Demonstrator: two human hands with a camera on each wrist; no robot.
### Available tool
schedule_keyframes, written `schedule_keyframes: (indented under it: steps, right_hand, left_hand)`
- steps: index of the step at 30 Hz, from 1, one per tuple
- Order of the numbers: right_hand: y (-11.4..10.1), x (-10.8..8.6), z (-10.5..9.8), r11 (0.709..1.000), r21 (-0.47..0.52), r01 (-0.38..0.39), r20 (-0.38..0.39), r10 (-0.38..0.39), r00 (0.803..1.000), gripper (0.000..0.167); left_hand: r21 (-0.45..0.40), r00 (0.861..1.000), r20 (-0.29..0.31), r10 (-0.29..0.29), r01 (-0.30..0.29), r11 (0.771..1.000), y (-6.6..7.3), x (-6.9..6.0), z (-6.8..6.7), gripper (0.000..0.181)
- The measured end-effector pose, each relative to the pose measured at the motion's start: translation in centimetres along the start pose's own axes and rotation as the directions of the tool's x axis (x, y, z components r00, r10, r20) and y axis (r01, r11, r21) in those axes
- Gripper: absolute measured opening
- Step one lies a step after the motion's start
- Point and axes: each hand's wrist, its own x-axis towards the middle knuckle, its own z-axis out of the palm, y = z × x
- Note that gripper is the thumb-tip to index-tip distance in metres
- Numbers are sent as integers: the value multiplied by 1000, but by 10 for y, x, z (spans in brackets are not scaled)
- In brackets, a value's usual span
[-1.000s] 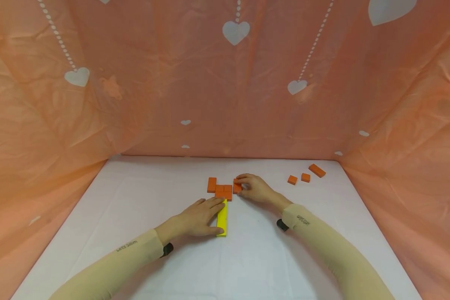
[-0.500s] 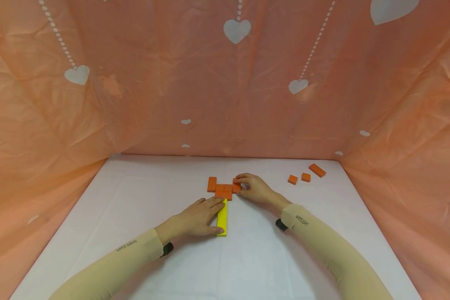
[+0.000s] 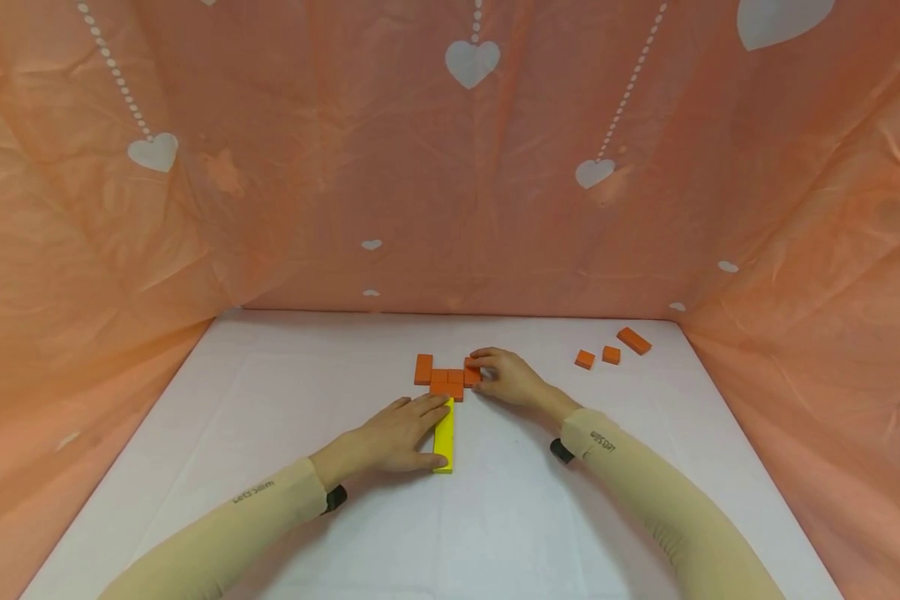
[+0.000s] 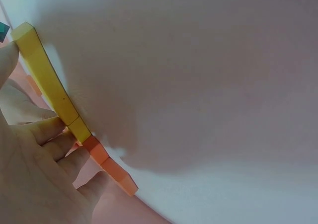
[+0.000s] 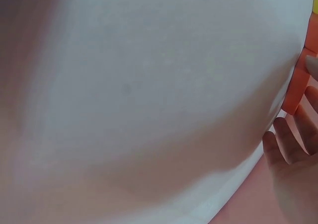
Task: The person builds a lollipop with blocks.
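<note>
A yellow strip of blocks [image 3: 444, 442] lies lengthwise on the table, its far end against a cluster of orange blocks [image 3: 447, 390]. My left hand [image 3: 393, 435] rests on the strip from the left, thumb at the near end and fingers at the far end; the left wrist view shows a seam across the yellow [image 4: 48, 82]. At the cluster's right side my right hand [image 3: 516, 379] pinches an upright-lying orange block [image 3: 472, 375] between thumb and fingers, and the block touches the cluster. Another orange block [image 3: 423, 369] stands at the cluster's left side.
Two small orange squares [image 3: 585, 359] [image 3: 611, 355] and a longer orange block [image 3: 633, 341] lie at the back right of the white table [image 3: 330, 358]. An orange curtain with white hearts [image 3: 450, 167] surrounds the table's back and sides.
The orange block in my right hand has slid slightly left, closing the gap between it and the cluster. My left hand has stayed on the yellow strip.
</note>
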Motion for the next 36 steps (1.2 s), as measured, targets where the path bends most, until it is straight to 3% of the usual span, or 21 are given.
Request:
schedule_keyframes:
  steps: [25,30,36]
  right_hand:
    - [-1,-3,0,1000,1,-8,-22,8,1000,54]
    - [-1,-11,-11,993,114,7,-120,6,993,52]
    - [13,-24,-32,983,177,41,-280,10,960,52]
  left_hand:
    - [-8,1000,-4,2,-2,1000,1,-1,-1,85]
    - [-18,1000,-10,1,-1,1000,0,-1,1,85]
    - [-17,1000,-13,1,-1,1000,0,0,0,86]
